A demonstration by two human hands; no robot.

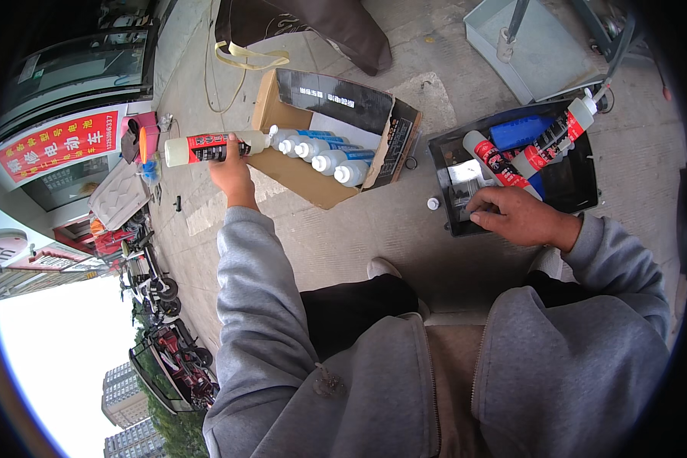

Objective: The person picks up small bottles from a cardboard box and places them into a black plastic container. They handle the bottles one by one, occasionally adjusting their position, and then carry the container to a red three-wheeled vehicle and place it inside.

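My left hand (233, 177) grips a whitish plastic bottle (177, 150) with a red and black label, held sideways at the near left corner of an open cardboard box (297, 177). Several clear bottles (322, 162) with white caps and blue labels lie inside. My right hand (506, 214), fingers curled, hovers over the near side of a black plastic tray (464, 230). Whether it holds something small is hidden. Two more red-labelled bottles (492, 157) (581, 117) rest in the tray, beside a blue object (518, 133). A small white cap (433, 203) sits on the ground by the tray.
A grey metal bin (504, 57) stands behind the tray, near a metal frame (615, 34). Dark brown fabric (343, 28) with a yellow strap lies beyond the box. Scooters (154, 280) and a shopfront with a red banner (60, 146) are at left. A black ring (411, 163) lies beside the box.
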